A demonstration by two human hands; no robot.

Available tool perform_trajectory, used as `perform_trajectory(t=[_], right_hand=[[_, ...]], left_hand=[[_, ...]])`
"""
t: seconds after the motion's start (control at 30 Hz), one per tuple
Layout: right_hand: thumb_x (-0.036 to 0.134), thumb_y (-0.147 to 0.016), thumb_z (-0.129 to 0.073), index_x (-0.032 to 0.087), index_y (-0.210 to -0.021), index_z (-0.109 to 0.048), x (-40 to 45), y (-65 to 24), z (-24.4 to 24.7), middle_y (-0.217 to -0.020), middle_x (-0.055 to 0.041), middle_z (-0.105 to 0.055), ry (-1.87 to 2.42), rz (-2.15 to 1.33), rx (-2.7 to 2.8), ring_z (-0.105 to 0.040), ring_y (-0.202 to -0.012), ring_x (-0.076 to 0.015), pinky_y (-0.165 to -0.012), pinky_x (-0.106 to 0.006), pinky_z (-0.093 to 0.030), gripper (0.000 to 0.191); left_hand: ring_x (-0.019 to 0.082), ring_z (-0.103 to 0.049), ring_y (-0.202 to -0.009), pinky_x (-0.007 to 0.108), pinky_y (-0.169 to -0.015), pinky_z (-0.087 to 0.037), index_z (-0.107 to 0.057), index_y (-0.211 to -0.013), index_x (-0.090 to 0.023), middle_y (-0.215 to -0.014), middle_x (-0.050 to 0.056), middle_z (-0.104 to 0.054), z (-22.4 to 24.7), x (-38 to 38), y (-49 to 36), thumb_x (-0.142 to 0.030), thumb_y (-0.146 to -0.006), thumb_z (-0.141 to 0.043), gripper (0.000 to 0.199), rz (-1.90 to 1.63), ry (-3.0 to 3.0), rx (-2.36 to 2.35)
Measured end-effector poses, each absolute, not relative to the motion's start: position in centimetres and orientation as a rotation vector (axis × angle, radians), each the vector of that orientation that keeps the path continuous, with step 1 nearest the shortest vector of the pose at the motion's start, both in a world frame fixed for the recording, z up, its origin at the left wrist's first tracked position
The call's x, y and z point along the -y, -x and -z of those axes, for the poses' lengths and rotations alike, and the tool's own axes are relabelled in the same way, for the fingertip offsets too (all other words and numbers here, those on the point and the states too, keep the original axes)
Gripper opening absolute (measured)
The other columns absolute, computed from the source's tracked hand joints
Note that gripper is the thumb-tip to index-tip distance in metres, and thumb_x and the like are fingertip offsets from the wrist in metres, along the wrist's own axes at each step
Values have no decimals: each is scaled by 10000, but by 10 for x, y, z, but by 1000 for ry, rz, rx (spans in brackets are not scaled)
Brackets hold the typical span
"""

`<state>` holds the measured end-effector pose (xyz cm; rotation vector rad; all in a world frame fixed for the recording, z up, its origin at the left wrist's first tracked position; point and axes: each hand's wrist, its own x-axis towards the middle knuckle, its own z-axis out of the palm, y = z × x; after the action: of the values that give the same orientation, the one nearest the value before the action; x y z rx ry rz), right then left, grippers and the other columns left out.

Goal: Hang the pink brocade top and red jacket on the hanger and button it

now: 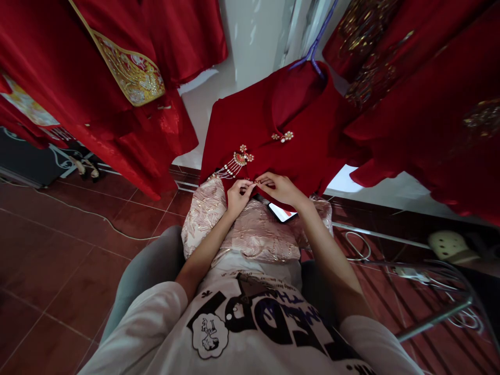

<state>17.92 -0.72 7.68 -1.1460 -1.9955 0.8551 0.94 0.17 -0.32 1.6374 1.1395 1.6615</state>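
A red velvet-like top (308,120) hangs in front of me, its lower part resting over my lap. My left hand (238,198) is closed in a pinch at the top's front, near small beads. Meeting it fingertip to fingertip, my right hand (282,188) pinches the same spot; the exact bit between the fingers is too small to make out. A fan-shaped beaded tassel ornament (239,158) sits on the chest, and a flower-shaped beaded fastener (283,136) is at the collar. Pink brocade cloth (253,234) covers my lap, with a lit phone (282,212) on it.
A purple hanger (312,52) holds the top by its neck. Red embroidered garments (136,78) hang at left, more red garments (422,120) at right. A metal rack (437,317) stands at lower right. A cable (101,221) crosses the tiled floor (58,276).
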Motion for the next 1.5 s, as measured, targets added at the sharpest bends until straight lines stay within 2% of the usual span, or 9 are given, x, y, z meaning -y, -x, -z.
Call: perform_trajectory(t=[0.13,0.3,0.43,0.63,0.77,1.0,1.23,1.37,1.5], right_hand=[[256,-783,-639,203,-1022,-625,6,-180,-75,-1020,-82,-720,1165,-841,2033,-694,-954,-205,-948,-434,-563,245],[263,-691,-676,220,-961,-530,13,-182,-93,-880,-42,-665,1221,-782,2039,-645,-797,-192,-745,-347,-550,310],[231,-691,-620,222,-901,-501,27,-195,-126,-784,-12,-630,1278,-660,2012,-590,-682,-160,-660,-304,-485,242],[250,-698,-637,225,-857,-484,41,-217,-151,-721,11,-591,1279,-700,1981,-563,-641,-129,-617,-269,-451,222],[265,-701,-644,225,-859,-496,42,-220,-153,-724,10,-588,1280,-702,1983,-547,-643,-123,-619,-270,-444,221],[215,-685,-617,216,-867,-503,40,-215,-149,-728,9,-587,1270,-727,2001,-548,-653,-128,-628,-273,-437,214],[208,-698,-631,223,-868,-504,40,-214,-150,-729,9,-587,1278,-692,2027,-559,-676,-146,-648,-284,-439,212],[202,-695,-620,226,-814,-481,45,-222,-160,-717,13,-564,1354,-581,2010,-503,-636,-131,-633,-281,-393,184],[220,-679,-611,216,-695,-388,50,-238,-168,-646,32,-468,1392,-371,1893,-389,-590,-100,-598,-266,-309,223]], left_hand=[[109,-680,-678,230,-642,-571,-678,-805,-172,-795,32,-724,-3,1,-11,-510,-754,-792,360,-1512,-1486,-1067],[120,-688,-659,245,-649,-591,-658,-710,-164,-724,16,-712,-25,0,-12,-561,-614,-871,461,-1275,-1407,-845],[115,-685,-592,246,-585,-612,-629,-726,-158,-687,19,-684,-47,-21,-16,-604,-767,-765,468,-1312,-1233,-870],[99,-722,-689,255,-682,-641,-691,-1131,-135,-948,82,-737,-65,-48,-21,-357,-1031,-541,286,-1480,-1017,-898],[93,-713,-712,237,-684,-637,-696,-1155,-151,-945,65,-728,-66,-48,-20,-366,-1027,-550,290,-1482,-1079,-876],[56,-652,-646,231,-643,-641,-647,-889,-156,-1064,55,-729,-70,-50,-24,-354,-903,-713,209,-1534,-1088,-960],[69,-674,-702,250,-698,-635,-598,-940,-198,-1018,9,-729,-77,-44,-22,-300,-876,-744,189,-1411,-1010,-1013],[88,-661,-630,251,-616,-612,-591,-958,-180,-886,26,-696,-86,-38,-30,-290,-928,-677,143,-1289,-1128,-1015],[151,-689,-865,287,-755,-609,-588,-1016,-200,-934,37,-667,-108,-39,-48,-308,-944,-656,146,-1491,-1710,-1006]])
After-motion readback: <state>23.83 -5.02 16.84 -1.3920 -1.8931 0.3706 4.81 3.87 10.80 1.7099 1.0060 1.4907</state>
